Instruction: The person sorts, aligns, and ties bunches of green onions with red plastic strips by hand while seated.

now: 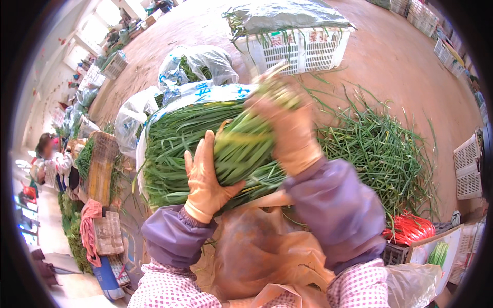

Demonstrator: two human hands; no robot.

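Note:
A bunch of green leafy stalks, probably garlic chives (pixel 242 154), is tilted over a larger layer of the same greens (pixel 173 131). My right hand (pixel 290 129), in a tan rubber glove and blurred, grips its pale stem end. My left hand (pixel 208 179), gloved alike, cradles the leafy part between the thumb below and straight fingers at its left side. Those layered greens rest in front of me on a white plastic sheet with blue print (pixel 208 90). Loose greens (pixel 377 154) lie heaped on the floor to the right of my right hand.
A white plastic crate (pixel 292 50) of covered greens stands ahead. Clear bags (pixel 200 65) sit behind the layer. Red plastic ties (pixel 410 229) lie at lower right. Brown plastic sheeting (pixel 265 246) covers my lap. Another person (pixel 54 158) is at far left near a stool-like wooden block (pixel 102 169).

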